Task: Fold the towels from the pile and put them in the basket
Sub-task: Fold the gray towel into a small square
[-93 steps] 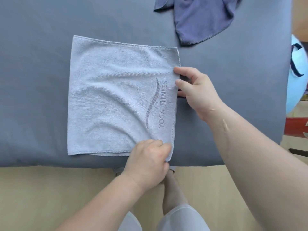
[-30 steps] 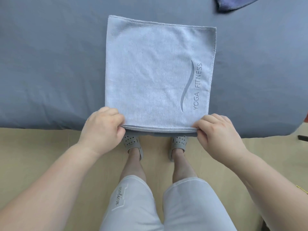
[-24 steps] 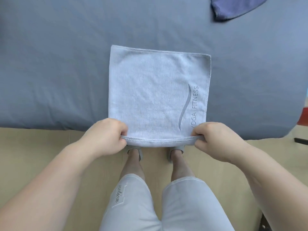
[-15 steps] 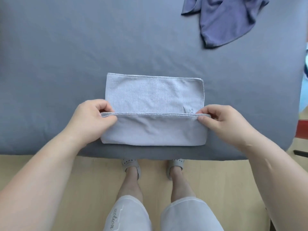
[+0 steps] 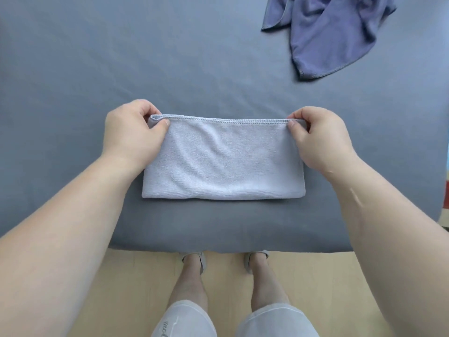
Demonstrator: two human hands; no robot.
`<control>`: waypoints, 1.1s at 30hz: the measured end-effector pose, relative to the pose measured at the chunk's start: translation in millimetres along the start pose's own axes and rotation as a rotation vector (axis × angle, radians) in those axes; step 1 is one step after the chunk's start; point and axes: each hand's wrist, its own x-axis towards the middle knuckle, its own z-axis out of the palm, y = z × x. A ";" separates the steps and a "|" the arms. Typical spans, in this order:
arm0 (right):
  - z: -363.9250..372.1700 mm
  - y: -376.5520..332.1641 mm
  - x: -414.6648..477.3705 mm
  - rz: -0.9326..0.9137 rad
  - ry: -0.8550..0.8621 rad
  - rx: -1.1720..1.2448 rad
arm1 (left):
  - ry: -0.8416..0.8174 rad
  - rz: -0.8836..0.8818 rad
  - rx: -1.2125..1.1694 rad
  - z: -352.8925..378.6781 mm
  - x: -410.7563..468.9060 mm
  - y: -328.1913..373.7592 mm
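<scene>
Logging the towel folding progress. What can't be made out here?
Head view:
Basket: outside the frame.
Dark blue towel: cut off by the top edge.
Light grey towel: lower layers hidden under its top layer; far corners covered by the left hand and right hand.

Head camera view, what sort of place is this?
Likely a bedroom at home: a bed-like surface under a grey sheet, pale wooden floor, and a towel being folded on it.
</scene>
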 end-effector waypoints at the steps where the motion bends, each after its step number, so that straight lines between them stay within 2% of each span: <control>1: 3.1 -0.1 1.6 -0.016 0.025 -0.044 | 0.010 0.009 0.019 2.1 0.4 -1.0; 6: 22.7 1.7 -2.2 -0.046 0.183 -0.199 | 0.178 0.145 0.238 16.1 -6.4 -11.1; 9: 36.6 -11.7 -20.7 -0.171 0.339 -0.304 | 0.346 0.331 0.314 22.1 -28.1 -4.7; 11: 55.6 -26.3 -41.1 -0.332 0.312 -0.340 | 0.342 0.493 0.298 34.5 -49.7 1.7; 13: 79.1 -36.5 -63.5 -0.459 0.166 -0.383 | 0.211 0.579 0.303 51.7 -69.6 3.8; 16: 103.5 -28.1 -79.4 -0.490 -0.071 -0.530 | -0.063 0.479 0.414 69.2 -86.3 -9.0; 18: 105.0 -16.2 -73.5 -0.483 -0.125 -0.609 | -0.137 0.429 0.534 71.8 -85.0 -22.7; 27: 67.3 21.4 -36.6 -0.504 -0.124 -0.704 | -0.172 0.190 0.628 65.9 -70.4 -26.6; 33: 43.2 42.6 -20.8 -0.480 -0.143 -0.666 | -0.187 0.176 0.624 63.7 -68.3 -22.7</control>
